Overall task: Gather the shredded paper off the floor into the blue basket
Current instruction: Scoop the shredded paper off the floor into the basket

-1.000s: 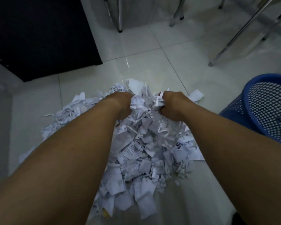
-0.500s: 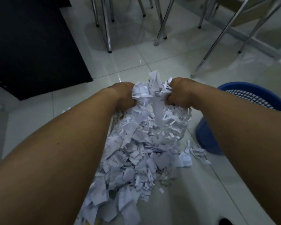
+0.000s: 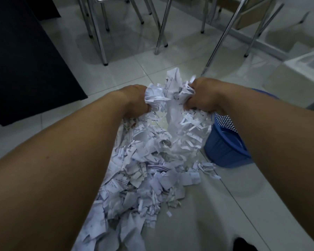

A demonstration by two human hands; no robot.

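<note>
Both hands are closed into fists on one bunch of shredded paper (image 3: 170,98), the left hand (image 3: 136,100) gripping its left side and the right hand (image 3: 201,96) its right, so the clump is squeezed between them above the floor (image 3: 216,205). Loose strips hang down from the bunch and trail toward the pile (image 3: 143,178) that lies on the tiles below and toward the person. The basket (image 3: 225,147) stands just right of the pile, partly hidden under the right forearm; its mesh wall and part of its rim show, and none of the lifted paper is over it yet.

To do this step well, the hands should press toward each other and hold the bunch tight, since the dangling strips look ready to drop. Carrying it right in a short, low arc and letting go only once the clump is above the basket's mouth would likely shed least. A few scraps (image 3: 207,168) lie by the basket's foot and will need a later pass.

Chair legs (image 3: 98,33) stand well beyond the hands, a dark cabinet (image 3: 25,60) to the left, and a pale box (image 3: 301,73) at far right. None of them blocks the way to the basket; only the right forearm crosses over it.
</note>
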